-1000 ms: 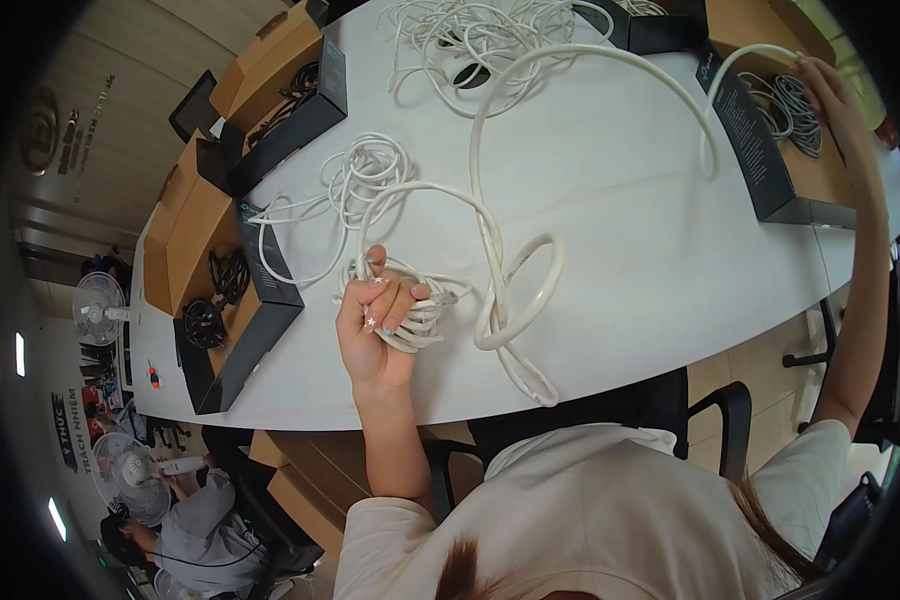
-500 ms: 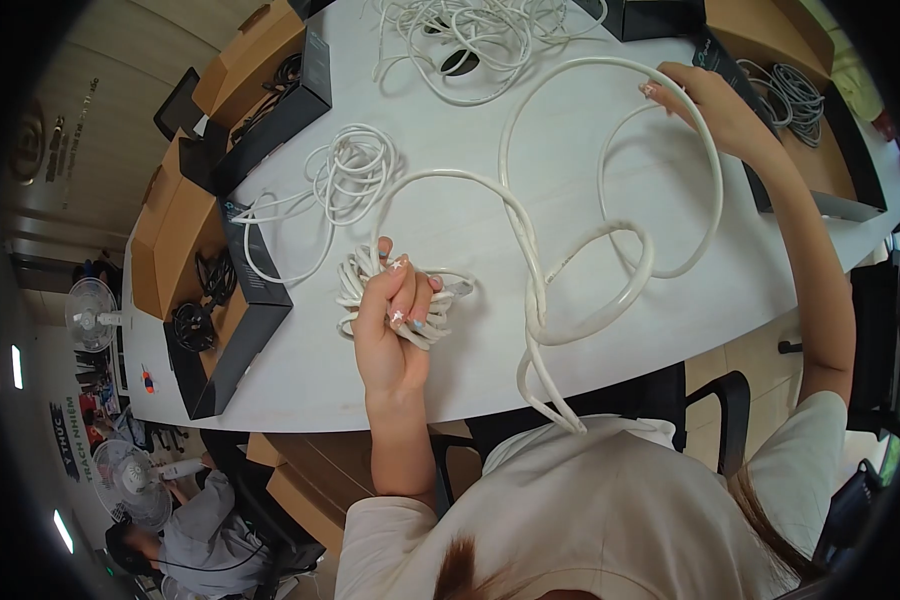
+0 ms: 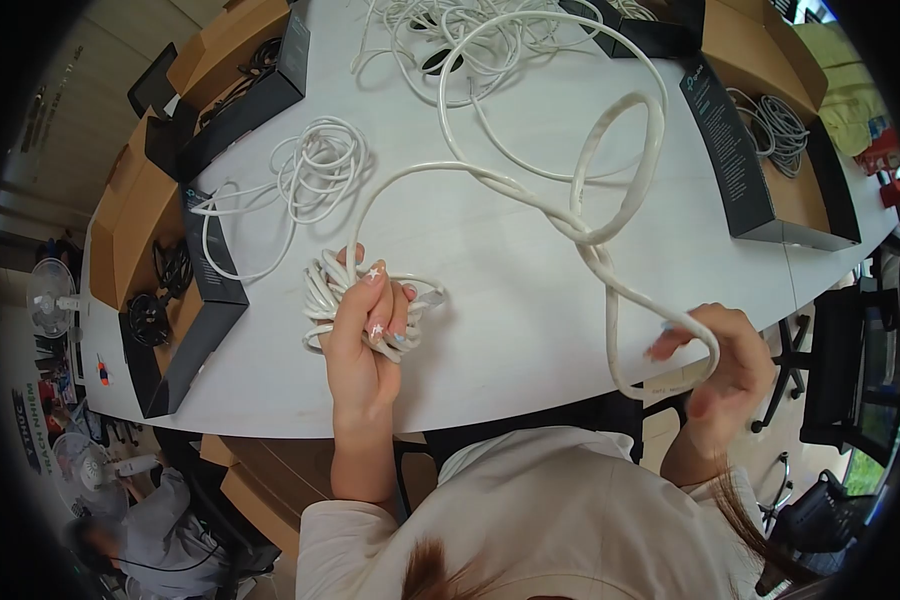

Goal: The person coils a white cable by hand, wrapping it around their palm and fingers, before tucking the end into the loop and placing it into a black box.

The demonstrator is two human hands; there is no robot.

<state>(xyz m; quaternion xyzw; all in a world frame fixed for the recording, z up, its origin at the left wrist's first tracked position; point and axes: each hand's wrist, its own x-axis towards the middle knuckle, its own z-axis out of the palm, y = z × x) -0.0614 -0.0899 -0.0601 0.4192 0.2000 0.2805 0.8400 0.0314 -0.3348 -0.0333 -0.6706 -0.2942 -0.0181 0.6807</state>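
My left hand (image 3: 364, 325) is closed around a coiled bundle of white cable (image 3: 322, 285) above the left part of the table. From that bundle a length of the same cable arcs right and twists over itself into loose, large loops. My right hand (image 3: 725, 365), slightly blurred, is at the table's near right edge beside the lowest loop. Its fingers are curved and apart, and the cable passes by them; firm contact cannot be made out. A second loose coil of white cable (image 3: 320, 170) lies left of centre.
A tangle of white cables (image 3: 500, 45) lies at the far side of the white table (image 3: 490, 350). Open black boxes with black cables (image 3: 205, 300) line the left. Another open box (image 3: 735, 165) holds a grey cable (image 3: 775, 130). A seated person (image 3: 160, 530) is at lower left.
My right hand has come from the far right of the table down towards my body. The loose cable loops have shifted and twisted. My left hand keeps its hold on the bundle.
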